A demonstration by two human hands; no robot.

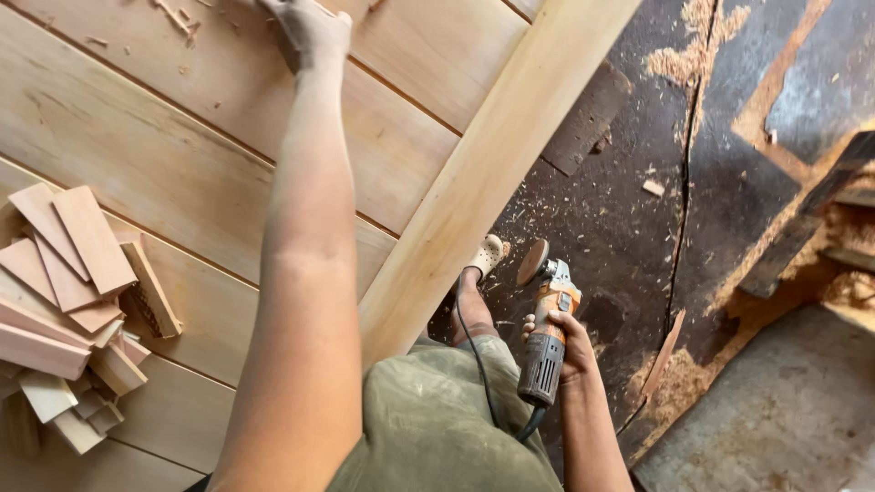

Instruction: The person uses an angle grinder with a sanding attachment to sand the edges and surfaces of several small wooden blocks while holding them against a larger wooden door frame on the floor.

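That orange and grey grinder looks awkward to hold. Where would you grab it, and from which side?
Probably around the grey rear barrel of the angle grinder, where the right hand wraps it now. The barrel is round and slim enough to close fingers around, and it sits well behind the sanding disc at the front. Come from behind, on the cord end, so fingers stay clear of the disc.

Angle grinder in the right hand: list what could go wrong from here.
1. The right hand holds the angle grinder alone, with its disc close to the person's foot; a slip could catch the foot.
2. The cord trails over the leg near the disc and could snag.
3. The left hand reaches far across the wooden boards, leaning the body; the loose offcuts could slide.
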